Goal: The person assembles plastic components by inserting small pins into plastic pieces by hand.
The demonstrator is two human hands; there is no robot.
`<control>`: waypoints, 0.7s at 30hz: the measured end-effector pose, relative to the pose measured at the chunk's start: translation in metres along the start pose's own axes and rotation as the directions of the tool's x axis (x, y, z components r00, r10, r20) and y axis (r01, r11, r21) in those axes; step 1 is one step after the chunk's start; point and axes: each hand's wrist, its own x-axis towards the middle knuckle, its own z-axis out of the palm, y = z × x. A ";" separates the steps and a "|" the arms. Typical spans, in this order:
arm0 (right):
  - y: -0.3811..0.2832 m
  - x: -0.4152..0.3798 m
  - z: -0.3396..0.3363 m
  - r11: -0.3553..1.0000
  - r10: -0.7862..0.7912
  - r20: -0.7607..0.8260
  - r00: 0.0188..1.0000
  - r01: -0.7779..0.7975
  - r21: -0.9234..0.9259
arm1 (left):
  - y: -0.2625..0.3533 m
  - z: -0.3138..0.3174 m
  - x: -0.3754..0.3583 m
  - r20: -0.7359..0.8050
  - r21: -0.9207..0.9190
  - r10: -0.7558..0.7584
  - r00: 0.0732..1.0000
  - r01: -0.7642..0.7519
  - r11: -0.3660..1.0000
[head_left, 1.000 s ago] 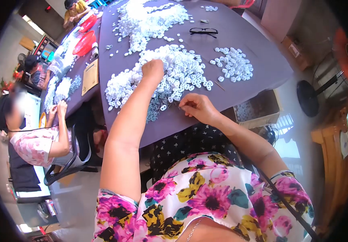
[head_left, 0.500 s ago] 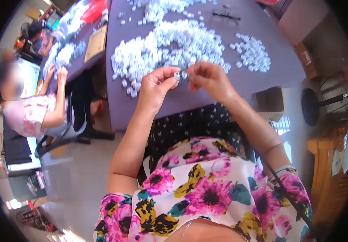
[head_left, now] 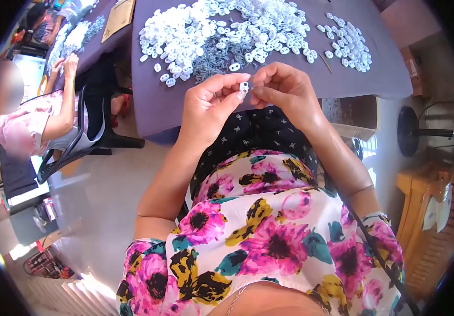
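Observation:
My left hand (head_left: 209, 102) and my right hand (head_left: 284, 88) meet above the table's near edge, over my lap. Between the fingertips of both sits one small white plastic piece (head_left: 244, 86). My left thumb and forefinger pinch it; my right fingertips press something tiny against it that I cannot make out. Just beyond lies a big heap of the same white pieces (head_left: 221, 29) on the purple table (head_left: 153, 105), with a patch of small grey metal parts (head_left: 214, 60) at its near side.
A smaller group of white pieces (head_left: 347, 46) lies at the table's right. Another person (head_left: 32, 124) sits at the left on a black chair (head_left: 77, 145), hands at a second table. A floor fan (head_left: 414, 131) and wooden furniture (head_left: 432, 226) stand to the right.
My left hand left the heap and came back to meet my right hand with a white piece. Both hands have drawn closer to my body and the view has tilted down.

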 end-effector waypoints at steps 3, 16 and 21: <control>0.002 -0.005 0.000 0.999 -0.044 -0.007 0.999 0.044 -0.009 | 0.006 0.007 -0.003 -0.007 0.072 -0.018 1.000 0.018 0.997; 0.002 -0.018 0.000 0.991 -0.132 -0.040 0.990 0.133 0.030 | 0.011 0.021 -0.005 0.035 0.229 0.136 0.990 -0.141 0.963; 0.004 -0.017 0.000 0.990 -0.140 -0.037 0.990 0.140 0.011 | 0.008 0.020 -0.005 0.029 0.226 0.149 0.988 -0.152 0.962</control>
